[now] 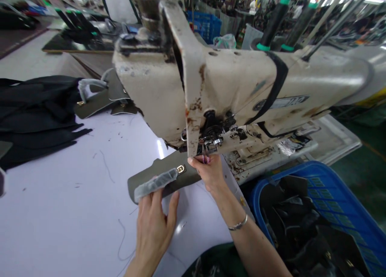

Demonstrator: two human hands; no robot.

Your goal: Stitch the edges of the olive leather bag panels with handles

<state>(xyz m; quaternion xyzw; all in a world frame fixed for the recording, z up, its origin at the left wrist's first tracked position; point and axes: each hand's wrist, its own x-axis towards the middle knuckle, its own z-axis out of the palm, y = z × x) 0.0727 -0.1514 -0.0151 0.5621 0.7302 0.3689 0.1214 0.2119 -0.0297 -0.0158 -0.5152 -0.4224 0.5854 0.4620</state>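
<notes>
Taking twelve o'clock as straight ahead from the centre of our view, we start at nine o'clock with a heap of black cut panels (36, 116) on the white work table (75, 216). Toward ten o'clock lies an olive-grey bag piece (96, 102) with a pale handle (92, 84). At seven o'clock our left hand (152, 228) is spread, its fingers pressing on clear plastic film (155, 184) over the near end of an olive-grey leather strip (189, 174). The strip carries a small metal plate (180, 169), and its long axis runs from about eight o'clock toward two o'clock, ending under the cream sewing machine head (241, 84). From our right hand (209, 172), the strip's length lies toward nine o'clock. That hand is the nearer to the machine's needle area (208, 146), pinching the strip's far edge between thumb and fingers, though the exact hold is partly hidden. A metal bracelet (238, 224) circles the right wrist. At four o'clock sits a blue plastic basket (313, 212) of black pieces (289, 212).
</notes>
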